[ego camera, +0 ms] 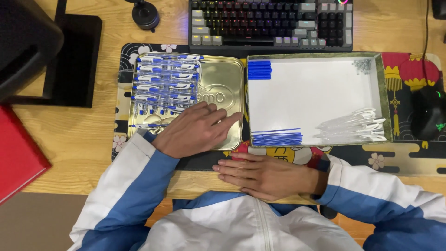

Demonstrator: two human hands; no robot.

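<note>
**Pens lined up in a gold tin, left hand resting flat beside them**

Wooden desk, patterned mat [404, 158] and keyboard [272, 23] frame the work. Assembled blue-and-white pens [165, 83] lie in a stack across the left part of the gold tin tray [223, 74], long axes running left to right, clips seemingly toward the right. They look light, stiff and smooth, likely to roll; pinching one mid-barrel seems safest. My left hand [195, 130] lies palm-down on the tray, fingers loosely spread, just touching the lowest pens. My right hand [269, 176] rests flat on the desk edge, fingers together, holding nothing. Alongside, a white box [378, 83] holds blue refills [276, 138], blue caps [259, 69] and clear barrels [355, 125].
</note>
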